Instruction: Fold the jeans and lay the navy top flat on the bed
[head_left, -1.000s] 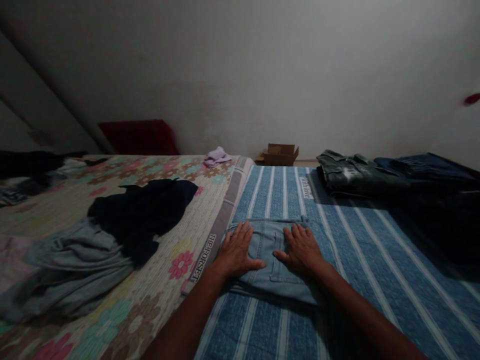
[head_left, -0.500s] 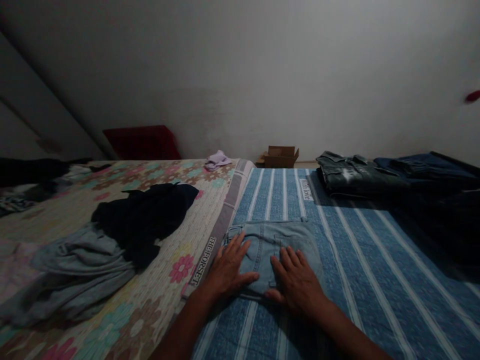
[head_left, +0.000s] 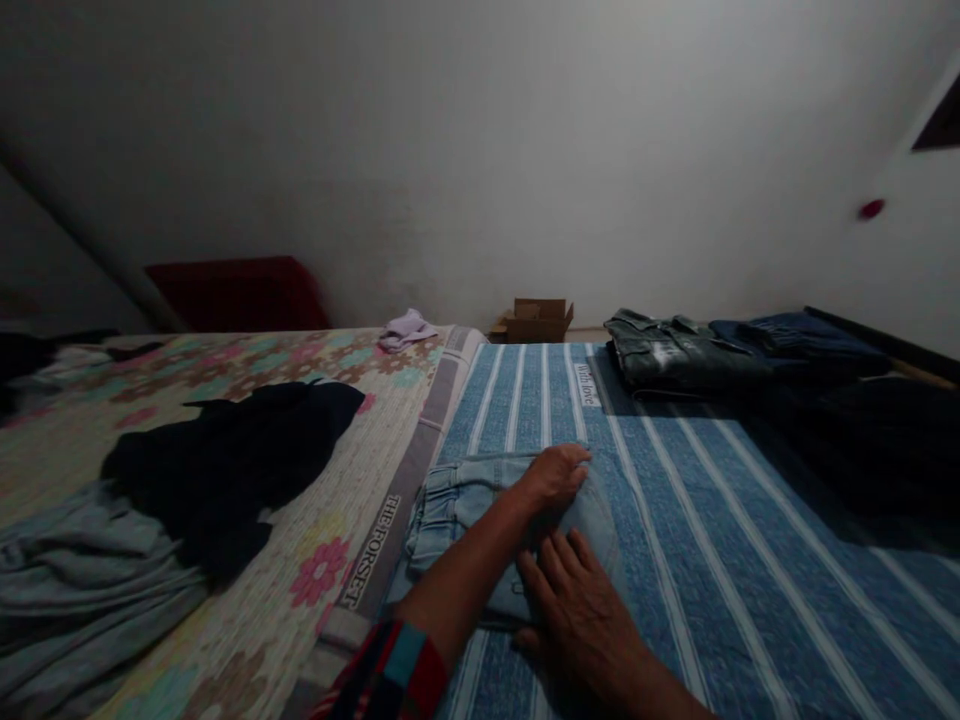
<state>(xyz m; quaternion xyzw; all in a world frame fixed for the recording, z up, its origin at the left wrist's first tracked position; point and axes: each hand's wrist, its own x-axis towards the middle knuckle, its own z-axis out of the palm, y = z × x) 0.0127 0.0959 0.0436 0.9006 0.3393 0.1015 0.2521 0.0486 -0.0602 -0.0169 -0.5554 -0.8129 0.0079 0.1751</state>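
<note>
Folded light-blue jeans [head_left: 442, 510] lie on the blue striped bedcover, their gathered waistband toward the left. My left hand [head_left: 557, 477] reaches across them to the far right edge, its fingers curled closed on the denim there. Part of the jeans is hidden under my left forearm. Flat on the near right part of the jeans rests my right hand [head_left: 581, 600], fingers stretched out and slightly apart.
To the left, a dark garment [head_left: 240, 460] and a grey garment [head_left: 82, 590] lie crumpled on the flowered bedcover [head_left: 319, 460]. A folded dark jacket [head_left: 675, 350] and dark blue clothes [head_left: 795, 340] are stacked at right. A cardboard box [head_left: 536, 320] stands behind.
My left hand has moved from the left part of the jeans across to their far right edge and closed. My right hand stays flat on the denim. The view has turned right.
</note>
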